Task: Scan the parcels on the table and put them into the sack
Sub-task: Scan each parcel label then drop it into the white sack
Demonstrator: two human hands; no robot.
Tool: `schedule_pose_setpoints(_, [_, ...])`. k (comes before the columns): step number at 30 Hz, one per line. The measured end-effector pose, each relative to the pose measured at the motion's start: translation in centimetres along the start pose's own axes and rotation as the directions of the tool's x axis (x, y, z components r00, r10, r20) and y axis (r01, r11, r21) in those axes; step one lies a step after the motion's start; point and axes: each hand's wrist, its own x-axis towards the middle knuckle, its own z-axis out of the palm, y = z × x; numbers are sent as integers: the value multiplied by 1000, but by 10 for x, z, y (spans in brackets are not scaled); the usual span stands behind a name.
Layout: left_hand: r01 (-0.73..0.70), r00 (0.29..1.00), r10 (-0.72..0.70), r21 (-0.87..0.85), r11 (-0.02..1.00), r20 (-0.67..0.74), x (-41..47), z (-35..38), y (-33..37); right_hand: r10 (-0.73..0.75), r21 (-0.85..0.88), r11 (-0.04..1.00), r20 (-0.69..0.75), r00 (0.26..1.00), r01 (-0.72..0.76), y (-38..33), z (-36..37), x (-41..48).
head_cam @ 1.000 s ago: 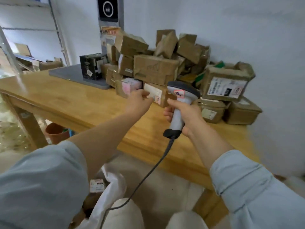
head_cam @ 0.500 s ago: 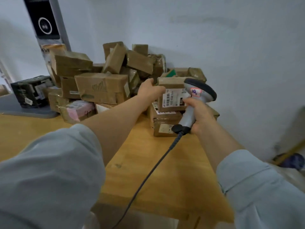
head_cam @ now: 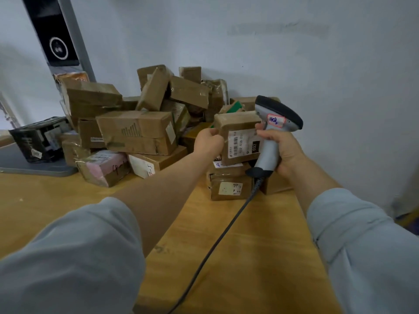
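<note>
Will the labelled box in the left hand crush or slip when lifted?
Probably stiff: the box shows square edges under the left hand. Likely light for its size, being small. Its glossy tape may feel slippery.

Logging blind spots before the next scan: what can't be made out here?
Head view only.
Sack: not in frame.
Label on parcel: print too small, right part behind the scanner.
Scanner window: faces away.
Cable: cut off by bottom edge.
Rear of pile: hidden by front boxes.
</note>
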Motion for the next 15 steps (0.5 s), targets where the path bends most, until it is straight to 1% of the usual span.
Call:
schedule_pose_setpoints(2, [1,1000,-1,8,1000,7,-5,-4,2,-18,-3,1000,-35,999,18,0,1,0])
schedule_pose_setpoints(4, [4,1000,-4,8,1000,4,-8,-11,4,-29,12,1000,-38,999,29,-3,1,3])
schedule_pose_setpoints(7, [8,998,-10,33,999,58,-9,-16,3,-52,-7,999,-34,998,52,-7,0,10])
schedule_pose_setpoints(11, [56,987,-69,97,994,142,-2,-14,0,-54,-11,998,-33,998,54,-3,-2,19])
schedule_pose_setpoints(15, [136,969,-146,65,989,201,18,-13,-3,-57,-22,998,-30,998,56,-3,-6,27])
